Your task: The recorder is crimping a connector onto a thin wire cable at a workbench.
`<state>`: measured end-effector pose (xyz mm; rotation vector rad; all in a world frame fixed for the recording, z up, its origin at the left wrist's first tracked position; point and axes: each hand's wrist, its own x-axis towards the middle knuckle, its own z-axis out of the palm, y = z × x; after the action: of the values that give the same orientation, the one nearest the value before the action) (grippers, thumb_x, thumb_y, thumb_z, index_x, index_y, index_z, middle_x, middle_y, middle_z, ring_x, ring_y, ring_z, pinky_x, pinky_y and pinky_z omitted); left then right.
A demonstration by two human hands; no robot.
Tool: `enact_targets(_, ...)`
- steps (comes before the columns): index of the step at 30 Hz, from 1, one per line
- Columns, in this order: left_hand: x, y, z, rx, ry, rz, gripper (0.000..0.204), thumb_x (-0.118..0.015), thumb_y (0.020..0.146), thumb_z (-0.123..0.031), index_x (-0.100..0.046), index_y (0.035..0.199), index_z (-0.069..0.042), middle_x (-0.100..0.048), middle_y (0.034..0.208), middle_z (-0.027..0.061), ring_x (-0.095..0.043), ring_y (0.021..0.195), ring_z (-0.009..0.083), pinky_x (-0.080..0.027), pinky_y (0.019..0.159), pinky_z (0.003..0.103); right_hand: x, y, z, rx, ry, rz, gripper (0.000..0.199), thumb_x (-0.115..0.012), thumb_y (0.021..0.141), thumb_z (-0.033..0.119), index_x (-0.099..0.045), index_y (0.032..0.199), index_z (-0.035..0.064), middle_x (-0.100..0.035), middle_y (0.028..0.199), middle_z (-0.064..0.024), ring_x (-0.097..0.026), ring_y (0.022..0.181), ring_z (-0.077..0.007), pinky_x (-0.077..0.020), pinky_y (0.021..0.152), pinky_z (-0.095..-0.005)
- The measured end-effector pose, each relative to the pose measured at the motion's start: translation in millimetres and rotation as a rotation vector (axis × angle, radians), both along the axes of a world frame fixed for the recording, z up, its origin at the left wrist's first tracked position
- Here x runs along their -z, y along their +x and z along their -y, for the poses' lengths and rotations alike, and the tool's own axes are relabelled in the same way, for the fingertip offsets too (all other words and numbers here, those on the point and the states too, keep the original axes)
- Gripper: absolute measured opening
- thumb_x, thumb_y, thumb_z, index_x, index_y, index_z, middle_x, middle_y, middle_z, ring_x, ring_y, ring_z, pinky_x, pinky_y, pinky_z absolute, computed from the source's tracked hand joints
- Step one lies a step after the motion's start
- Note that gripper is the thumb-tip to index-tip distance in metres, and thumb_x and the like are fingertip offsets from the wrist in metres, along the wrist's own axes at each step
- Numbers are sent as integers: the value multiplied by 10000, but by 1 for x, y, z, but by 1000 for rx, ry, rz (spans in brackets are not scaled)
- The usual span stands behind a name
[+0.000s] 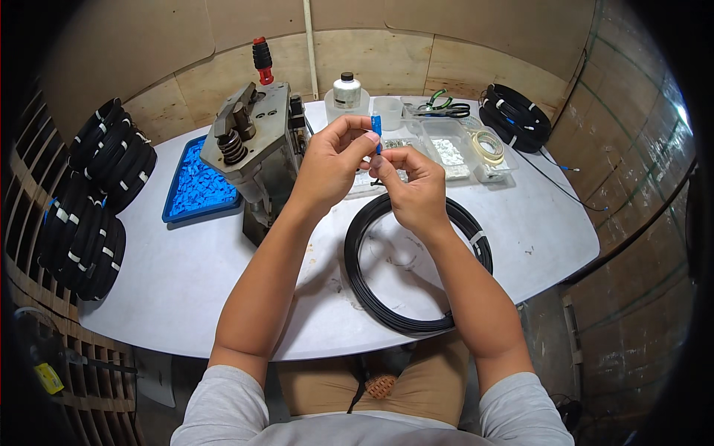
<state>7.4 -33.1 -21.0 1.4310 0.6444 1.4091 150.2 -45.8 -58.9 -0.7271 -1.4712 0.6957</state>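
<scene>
Above the middle of the table, my two hands meet. My left hand point(332, 161) pinches a small blue plastic piece point(376, 125) that stands upright between thumb and forefinger. Just below it, my right hand point(413, 189) is closed, its thumb and forefinger on the black cable end point(377, 182); a short black bit shows under the thumb. How the cable and blue piece join is hidden by my fingers. Under my right forearm, a coil of black cable point(355, 256) lies flat near the table's front edge, with a white band on its right side.
A metal press point(260, 123) stands left of my hands, beside a blue tray point(169, 216) of blue pieces. Bundled black coils point(93, 230) line the left edge; more coils point(513, 119) lie back right. Behind my hands are a bottle point(346, 93), scissors point(446, 111) and a clear bin point(471, 141).
</scene>
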Motion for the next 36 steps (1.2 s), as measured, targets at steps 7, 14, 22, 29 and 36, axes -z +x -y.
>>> enact_targets(7,2,2,-2,0,4,-20,191,-623,912,-118,-603,1041,21,-644,840,39,-578,736,72,-475,664,224,1,2,0,6,-10,-6,93,-660,901,88,-680,911,-3,-700,813,-55,-646,759,-93,-519,716,-251)
enact_targets(14,4,-1,-4,21,21,-12,193,-619,915,-128,-608,1045,14,-647,853,36,-593,760,79,-485,672,233,-1,2,2,-1,-11,-13,91,-666,893,89,-681,902,0,-708,822,-62,-650,759,-98,-519,718,-253)
enact_targets(22,3,-3,-4,53,-39,-14,190,-596,930,-128,-597,1075,-6,-623,911,24,-580,821,87,-486,743,259,0,2,1,9,-22,-3,83,-667,890,84,-681,901,4,-704,812,-58,-643,751,-90,-514,705,-251)
enact_targets(29,3,0,-3,34,6,-24,194,-631,910,-122,-600,1055,4,-637,883,32,-588,785,83,-490,715,244,-1,3,1,14,-5,-2,86,-678,887,92,-684,891,6,-706,802,-52,-642,743,-85,-511,701,-246)
enact_targets(36,3,1,-1,0,89,-101,232,-697,874,-100,-592,1050,11,-655,872,40,-605,779,90,-500,725,251,-2,1,2,49,-1,8,81,-686,879,88,-688,878,7,-706,797,-58,-643,742,-88,-510,703,-252)
